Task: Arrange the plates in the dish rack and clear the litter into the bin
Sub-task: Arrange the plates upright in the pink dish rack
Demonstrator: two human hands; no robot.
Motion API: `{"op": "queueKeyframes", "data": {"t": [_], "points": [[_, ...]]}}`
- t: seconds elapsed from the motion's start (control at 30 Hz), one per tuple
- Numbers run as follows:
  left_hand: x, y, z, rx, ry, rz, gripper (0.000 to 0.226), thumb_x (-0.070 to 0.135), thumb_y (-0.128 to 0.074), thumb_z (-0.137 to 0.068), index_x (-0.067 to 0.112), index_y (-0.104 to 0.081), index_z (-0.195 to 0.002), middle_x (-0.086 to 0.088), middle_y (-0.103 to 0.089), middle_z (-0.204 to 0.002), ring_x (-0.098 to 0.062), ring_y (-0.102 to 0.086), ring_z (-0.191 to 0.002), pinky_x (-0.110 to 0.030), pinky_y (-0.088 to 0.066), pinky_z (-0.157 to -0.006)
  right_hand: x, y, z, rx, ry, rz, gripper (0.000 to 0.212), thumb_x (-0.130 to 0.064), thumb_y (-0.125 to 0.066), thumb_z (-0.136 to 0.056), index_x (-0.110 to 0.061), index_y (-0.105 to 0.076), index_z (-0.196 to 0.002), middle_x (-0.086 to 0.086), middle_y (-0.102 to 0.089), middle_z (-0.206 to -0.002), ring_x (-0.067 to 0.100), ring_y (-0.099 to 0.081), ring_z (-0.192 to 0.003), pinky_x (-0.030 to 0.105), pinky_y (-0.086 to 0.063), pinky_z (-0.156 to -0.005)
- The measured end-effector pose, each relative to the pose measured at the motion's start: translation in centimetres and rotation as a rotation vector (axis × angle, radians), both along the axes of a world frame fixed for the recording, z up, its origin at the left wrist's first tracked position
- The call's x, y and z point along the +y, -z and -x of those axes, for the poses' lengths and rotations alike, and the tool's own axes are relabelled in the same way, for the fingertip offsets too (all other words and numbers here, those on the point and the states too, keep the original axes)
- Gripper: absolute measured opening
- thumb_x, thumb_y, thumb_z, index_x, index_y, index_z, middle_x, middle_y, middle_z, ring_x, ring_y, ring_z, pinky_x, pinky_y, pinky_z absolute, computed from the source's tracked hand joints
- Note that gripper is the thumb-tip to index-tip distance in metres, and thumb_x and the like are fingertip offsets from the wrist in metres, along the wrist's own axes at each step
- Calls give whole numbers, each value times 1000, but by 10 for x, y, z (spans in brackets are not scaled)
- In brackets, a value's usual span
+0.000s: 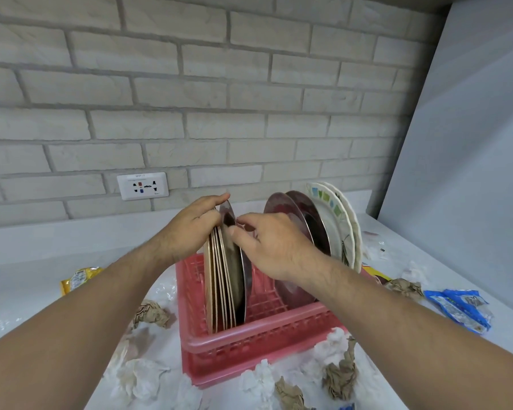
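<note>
My left hand point(194, 224) grips the upright stack of plates point(219, 288) at the left end of the pink dish rack point(249, 341); my right hand point(268, 247) pinches — apparently — the rim of its outermost steel plate point(238, 276). Ease either grip early and the stack could topple sideways.

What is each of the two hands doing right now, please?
Left hand: holds the upright stack of thin round brown-rimmed plates in the pink plastic dish rack.
Right hand: pinches the round shiny metal plate beside that stack.
</note>
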State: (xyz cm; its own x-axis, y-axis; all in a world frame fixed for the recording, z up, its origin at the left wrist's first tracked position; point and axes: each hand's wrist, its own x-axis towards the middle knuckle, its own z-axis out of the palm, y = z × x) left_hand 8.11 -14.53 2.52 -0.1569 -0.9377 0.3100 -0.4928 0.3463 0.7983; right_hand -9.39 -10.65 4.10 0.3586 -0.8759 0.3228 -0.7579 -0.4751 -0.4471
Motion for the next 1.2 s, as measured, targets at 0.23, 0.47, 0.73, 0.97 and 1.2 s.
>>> {"op": "queueKeyframes", "data": {"t": [0.23,0.47,0.73,0.97,1.2], "points": [[0,6,-2,-59,19,23,45,32,-34,-79,34,-53,-120,17,-50,-124,7,-45,-110,-9,-31,-87,7,-10,-21,50,161,-83,21,-27,-45,-94,-12,-51,-109,5,-56,-91,24,-55,-83,31,-42,-58],[1,12,-11,-97,4,96,38,36,-33,-82,25,-57,-109,10,-54,-116,-2,-48,-111,-25,-38,-96,10,-29,-30,170,198,-70,22,-16,-47,-93,-10,-52,-114,7,-58,-100,26,-56,-86,35,-47,-70],[0,15,-5,-101,-5,91,41,36,-31,-82,25,-54,-114,16,-42,-125,0,-40,-117,-18,-30,-93,-10,-97,1,297,245,91,8,-11,-42,-92,-15,-45,-86,0,-46,-76,14,-47,-60,25,-33,-45],[1,14,-2,-58,6,79,40,37,-32,-81,24,-55,-112,12,-42,-116,2,-45,-109,-17,-34,-87,-9,-57,10,330,299,26,21,-12,-49,-92,-10,-50,-113,-3,-42,-74,12,-44,-62,25,-33,-49],[1,15,0,-50,7,91,43,37,-31,-80,24,-54,-114,11,-42,-117,7,-42,-109,-11,-31,-85,-9,-44,19,315,336,40,27,-12,-48,-94,-10,-47,-121,-3,-39,-71,9,-39,-58,24,-28,-46]]}}
